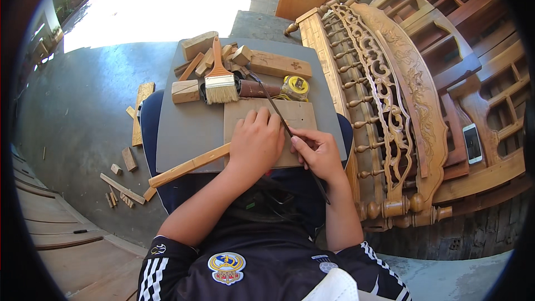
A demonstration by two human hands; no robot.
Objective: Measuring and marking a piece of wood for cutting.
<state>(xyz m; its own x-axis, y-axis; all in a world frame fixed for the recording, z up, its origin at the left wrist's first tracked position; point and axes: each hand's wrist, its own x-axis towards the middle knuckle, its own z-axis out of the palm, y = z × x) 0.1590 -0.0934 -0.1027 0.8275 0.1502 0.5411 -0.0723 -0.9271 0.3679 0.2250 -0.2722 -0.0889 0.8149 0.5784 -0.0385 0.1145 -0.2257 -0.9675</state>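
A long narrow wooden stick slants across a flat wooden board on my lap table. My left hand is closed over the stick from above, its fingers bent and hiding the middle. A thin dark rod or cord runs from the wood blocks down past my right hand, which pinches it between thumb and fingers beside the stick's far end. Whether it is stiff or flexible I cannot tell. Beyond my hands lie a wide paintbrush with an orange handle and a yellow tape measure.
The grey tabletop carries several wood blocks and a long wooden block. Offcuts lie on the floor to the left. Carved wooden furniture panels lean at the right, with a white phone on one.
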